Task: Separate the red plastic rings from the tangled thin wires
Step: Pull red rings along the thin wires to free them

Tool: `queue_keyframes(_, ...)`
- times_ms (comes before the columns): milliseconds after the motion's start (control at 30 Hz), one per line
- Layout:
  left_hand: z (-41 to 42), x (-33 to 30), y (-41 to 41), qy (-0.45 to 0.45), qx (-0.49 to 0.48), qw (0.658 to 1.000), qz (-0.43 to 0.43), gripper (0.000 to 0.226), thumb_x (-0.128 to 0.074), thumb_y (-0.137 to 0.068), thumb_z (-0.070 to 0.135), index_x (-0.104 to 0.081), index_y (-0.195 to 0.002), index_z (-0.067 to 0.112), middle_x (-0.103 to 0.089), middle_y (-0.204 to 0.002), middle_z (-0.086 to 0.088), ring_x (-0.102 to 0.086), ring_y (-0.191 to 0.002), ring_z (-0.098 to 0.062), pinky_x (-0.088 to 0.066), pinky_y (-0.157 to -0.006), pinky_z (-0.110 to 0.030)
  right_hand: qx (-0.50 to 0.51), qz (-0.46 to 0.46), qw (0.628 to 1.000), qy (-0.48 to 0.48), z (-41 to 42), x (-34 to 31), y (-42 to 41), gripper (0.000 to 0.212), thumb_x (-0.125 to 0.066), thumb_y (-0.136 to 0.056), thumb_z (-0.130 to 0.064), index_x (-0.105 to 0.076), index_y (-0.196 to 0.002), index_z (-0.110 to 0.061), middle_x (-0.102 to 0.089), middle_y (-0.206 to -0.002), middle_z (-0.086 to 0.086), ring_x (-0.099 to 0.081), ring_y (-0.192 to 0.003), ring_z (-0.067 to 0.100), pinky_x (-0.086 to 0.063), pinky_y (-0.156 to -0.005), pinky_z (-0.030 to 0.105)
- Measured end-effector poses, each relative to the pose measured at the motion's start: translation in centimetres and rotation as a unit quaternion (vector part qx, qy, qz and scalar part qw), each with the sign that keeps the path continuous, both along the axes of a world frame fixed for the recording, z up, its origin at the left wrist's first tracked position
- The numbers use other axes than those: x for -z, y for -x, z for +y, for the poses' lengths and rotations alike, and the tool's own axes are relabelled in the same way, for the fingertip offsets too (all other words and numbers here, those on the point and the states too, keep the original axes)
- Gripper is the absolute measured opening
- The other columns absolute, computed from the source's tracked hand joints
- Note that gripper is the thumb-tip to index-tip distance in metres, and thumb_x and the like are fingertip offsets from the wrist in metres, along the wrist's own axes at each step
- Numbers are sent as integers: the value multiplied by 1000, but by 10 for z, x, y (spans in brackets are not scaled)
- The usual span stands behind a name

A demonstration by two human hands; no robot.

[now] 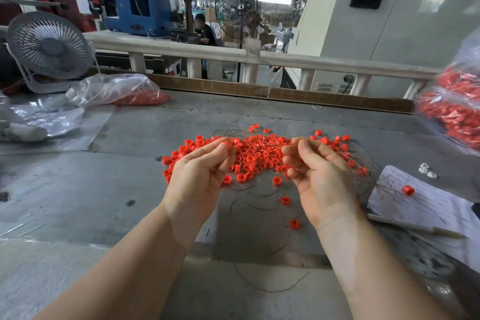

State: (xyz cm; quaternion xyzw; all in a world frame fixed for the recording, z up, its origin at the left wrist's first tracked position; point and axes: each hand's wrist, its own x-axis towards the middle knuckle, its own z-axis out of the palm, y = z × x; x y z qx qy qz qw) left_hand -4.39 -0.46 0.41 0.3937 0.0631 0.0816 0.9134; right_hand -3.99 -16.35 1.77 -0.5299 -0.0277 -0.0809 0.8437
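Factory floor: blue machine (140,5), steel workbench (78,189)

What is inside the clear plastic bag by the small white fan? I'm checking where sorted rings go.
The clear plastic bag holds a heap of red rings at its right end. Crumpled, glaring plastic hides the rest, so wires or anything else inside cannot be ruled out.

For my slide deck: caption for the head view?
Left hand pinches a red ring; right hand pinches thin wires above the pile.

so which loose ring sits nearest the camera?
The lone red ring on the grey table, below the right hand by its wrist. The other strays and the pile lie farther up.
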Motion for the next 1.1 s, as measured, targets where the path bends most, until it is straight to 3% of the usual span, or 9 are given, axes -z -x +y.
queue_keyframes(133,-1,-1,0,23,-9,1000,-9,15,-60,-73,-3,-67,-87,-3,-73,-73,-6,-70,-70,-10,-54,-63,-15,28,5,1000,-10,-2,0,-1,20,-52,-93,-5,-64,-79,-12,-69,-65,0,-62,-56,6,-42,-46,12)
queue_keyframes(333,0,-4,2,69,13,997,-26,14,-62,-63,2,-76,-64,4,-72,-73,-8,-71,-74,-13,-54,-63,-17,68,22,997,17,-1,3,-2,21,-54,-92,-5,-64,-76,-14,-69,-63,-1,-61,-54,4,-41,-44,11)
queue_keyframes(767,1,-5,3,68,26,997,-33,15,-62,-63,2,-75,-69,2,-73,-76,-9,-71,-78,-14,-54,-62,-16,142,55,987,44,-4,6,-5,14,-66,-84,-6,-67,-74,-16,-60,-62,-4,-49,-49,-1,-34,-40,11)
queue_keyframes(1100,2,-6,5,59,-20,997,-34,15,-54,-84,-6,-68,-89,-1,-73,-77,-8,-71,-75,-12,-54,-62,-14,233,9,956,176,-8,14,-13,22,-64,-86,-9,-66,-70,-23,-64,-65,-8,-53,-53,-3,-42,-55,10)
